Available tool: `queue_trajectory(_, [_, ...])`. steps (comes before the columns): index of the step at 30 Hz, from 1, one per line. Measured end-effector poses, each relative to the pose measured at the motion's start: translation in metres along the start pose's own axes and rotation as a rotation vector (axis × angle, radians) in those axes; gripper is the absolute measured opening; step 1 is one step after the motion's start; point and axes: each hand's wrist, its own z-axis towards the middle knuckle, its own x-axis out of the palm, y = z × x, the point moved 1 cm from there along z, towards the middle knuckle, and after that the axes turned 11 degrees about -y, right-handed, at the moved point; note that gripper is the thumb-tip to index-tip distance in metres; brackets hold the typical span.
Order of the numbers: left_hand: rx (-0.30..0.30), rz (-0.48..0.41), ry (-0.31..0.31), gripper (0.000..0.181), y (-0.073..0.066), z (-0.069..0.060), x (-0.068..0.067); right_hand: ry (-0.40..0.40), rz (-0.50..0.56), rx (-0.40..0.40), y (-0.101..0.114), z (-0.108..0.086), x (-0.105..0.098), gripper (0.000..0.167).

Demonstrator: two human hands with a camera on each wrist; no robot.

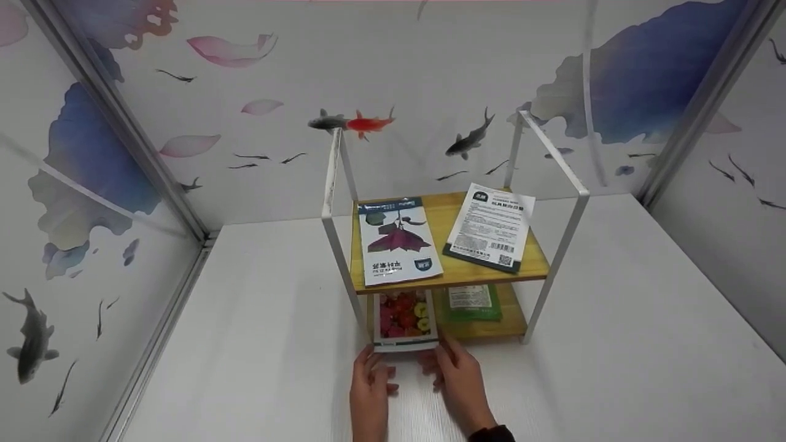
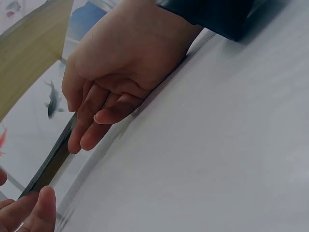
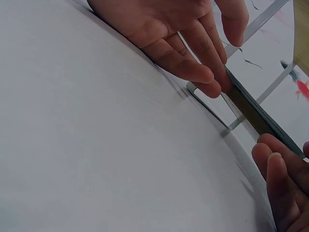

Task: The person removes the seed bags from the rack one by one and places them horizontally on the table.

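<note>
White rectangular packet with a red, pink and yellow picture, pinched at both near corners

The left hand has thumb and fingers clamped on the packet's near left corner; the right hand pinches the near right one. The packet is at the left of the lower yellow wooden shelf, its near edge jutting past the board. To its right lies a green packet with a white label. On the upper yellow wooden shelf, a white packet with a purple plant picture lies left of a white text-covered packet.
</note>
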Motion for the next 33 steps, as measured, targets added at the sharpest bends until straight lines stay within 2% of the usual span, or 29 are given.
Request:
queue_trajectory(6, [0.001,0.019,0.007,0.045,0.0004,-0.0001,-0.0012,-0.001,0.01,-0.053,-0.0014,-0.0009,-0.0003,0.052])
queue_trajectory(17, [-0.046,0.012,0.009,0.044,-0.0015,0.003,-0.0012,-0.057,0.032,-0.014,-0.0021,0.0017,-0.0009,0.047])
queue_trajectory(29, [-0.062,0.016,-0.02,0.038,-0.0008,0.0037,-0.0012,-0.118,0.057,0.003,-0.0011,0.0019,-0.0019,0.04])
queue_trajectory(33, [-0.044,0.006,-0.015,0.038,-0.001,0.0021,-0.0019,-0.124,0.06,-0.008,-0.0007,0.0014,-0.0018,0.04])
